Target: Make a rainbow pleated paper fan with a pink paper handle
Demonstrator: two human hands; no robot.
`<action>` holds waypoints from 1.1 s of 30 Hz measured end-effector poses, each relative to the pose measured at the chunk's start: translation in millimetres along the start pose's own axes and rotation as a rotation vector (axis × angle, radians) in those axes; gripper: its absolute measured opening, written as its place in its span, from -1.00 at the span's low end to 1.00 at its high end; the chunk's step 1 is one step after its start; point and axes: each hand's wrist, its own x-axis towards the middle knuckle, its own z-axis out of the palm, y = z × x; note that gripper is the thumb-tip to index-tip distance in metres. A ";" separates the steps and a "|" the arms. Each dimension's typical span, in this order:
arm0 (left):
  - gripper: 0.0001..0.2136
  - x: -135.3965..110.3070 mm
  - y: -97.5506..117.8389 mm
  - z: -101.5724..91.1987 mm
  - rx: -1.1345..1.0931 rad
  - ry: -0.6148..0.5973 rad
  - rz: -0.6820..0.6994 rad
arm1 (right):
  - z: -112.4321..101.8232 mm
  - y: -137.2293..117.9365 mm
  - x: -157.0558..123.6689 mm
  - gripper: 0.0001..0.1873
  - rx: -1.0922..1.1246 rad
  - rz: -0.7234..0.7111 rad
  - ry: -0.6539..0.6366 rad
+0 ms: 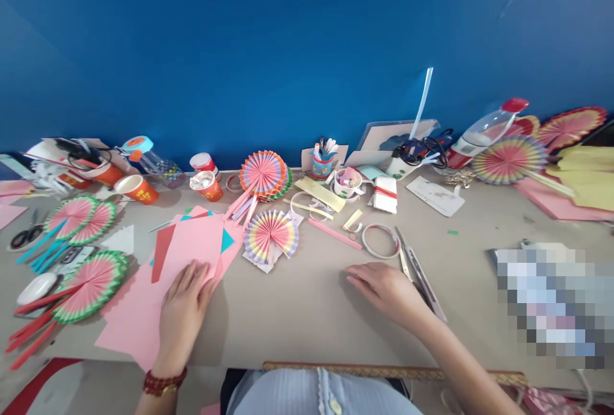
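Behind everything, a blue wall (307,57); before it, a grey counter (297,319), crowded along its far side. Pink paper (129,300) is laid left of centre, several sheets overlapping unevenly, one corner reaching the near edge. On it the left hand (185,303) is rested — fingers laid out nearly flat, close together, thumb set apart; whether an edge is pinched cannot be told. The right hand (384,284) is held low at the counter, well apart from the paper, fingers stretched out and loosely together. At the right rear a clear bottle (487,127) with a red cap is seen leaning. Green-edged fans (93,287) are grouped at far left; an orange-edged fan (263,172) is placed beyond the paper, a striped fan (271,236) between the two hands, farther back. By the right wrist a slim grey tool (433,290) is partly covered by the forearm. A tape roll (378,256) is noted just beyond the right hand. Smaller still — a red strip (163,255) among the sheets, a teal triangle (227,241) at their right, a green scrap (453,232) farther off.
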 end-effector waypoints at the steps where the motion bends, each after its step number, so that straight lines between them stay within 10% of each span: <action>1: -0.64 0.7 -0.5 -2.2 -0.040 0.000 -0.014 | 0.9 -0.5 -1.3 -0.66 0.008 0.001 -0.004; 7: -0.64 12.8 18.1 -39.7 -0.248 0.192 -0.364 | 3.6 -6.7 -2.8 -0.68 0.017 -0.013 0.041; 10: -0.66 26.0 45.2 -57.1 -0.308 0.421 -0.278 | 3.1 -17.2 0.5 -0.68 0.048 -0.043 0.106; 14: -0.62 42.9 59.2 -48.0 -0.214 0.275 -0.037 | 0.5 -32.3 3.7 -0.68 0.123 -0.117 0.159; 21: -0.51 28.6 23.1 -8.1 0.252 -0.130 -0.100 | 5.0 -25.0 -7.3 -0.70 0.114 -0.110 0.194; 27: -0.67 24.6 14.6 -9.8 0.114 -0.002 -0.114 | 6.0 -22.7 -5.1 -0.70 0.115 -0.118 0.181; 33: -0.60 27.6 10.0 -46.4 -0.112 0.268 -0.448 | 2.5 -32.6 -1.0 -0.70 0.124 -0.132 0.187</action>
